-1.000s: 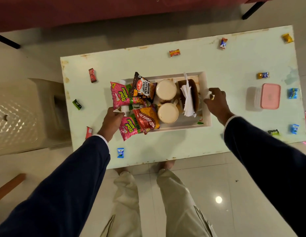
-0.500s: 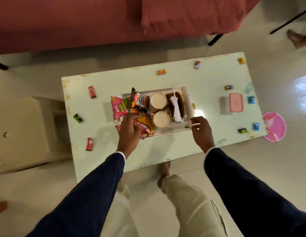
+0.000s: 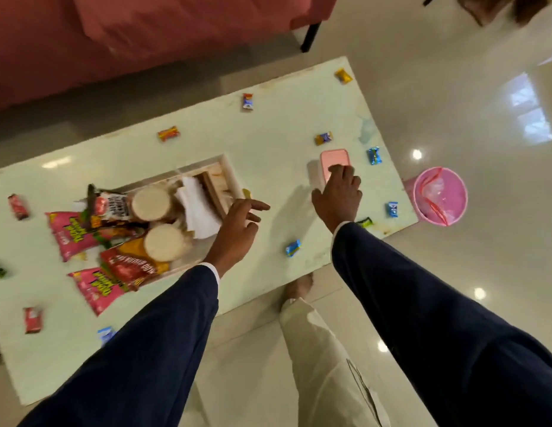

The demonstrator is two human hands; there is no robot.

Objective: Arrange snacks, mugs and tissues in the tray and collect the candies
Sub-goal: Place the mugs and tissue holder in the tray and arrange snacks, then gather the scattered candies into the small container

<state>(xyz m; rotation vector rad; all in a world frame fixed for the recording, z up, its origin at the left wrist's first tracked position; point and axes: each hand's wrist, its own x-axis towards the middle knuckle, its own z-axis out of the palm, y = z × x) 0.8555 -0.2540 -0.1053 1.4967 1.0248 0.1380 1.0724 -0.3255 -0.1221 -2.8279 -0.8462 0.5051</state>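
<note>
The white tray (image 3: 230, 172) lies on the pale green table (image 3: 268, 143). It holds two cream mugs (image 3: 151, 202), white tissues (image 3: 196, 208) and several snack packets (image 3: 74, 234) that spill over its left end. My left hand (image 3: 237, 229) hovers open over the tray's right end, fingers spread. My right hand (image 3: 338, 195) rests its fingers on the near edge of a pink-lidded box (image 3: 334, 157) and holds nothing. Wrapped candies lie scattered on the table: a blue one (image 3: 292, 248), an orange one (image 3: 168, 133), a red one (image 3: 33, 319).
A pink bin (image 3: 439, 195) with a plastic liner stands on the floor off the table's right end. A red sofa (image 3: 130, 35) runs behind the table. My legs and a bare foot (image 3: 299, 285) are at the table's near edge.
Both hands have left the tray's sides. My right hand has moved right to the pink-lidded box and my left to the tray's right end. The camera has swung right.
</note>
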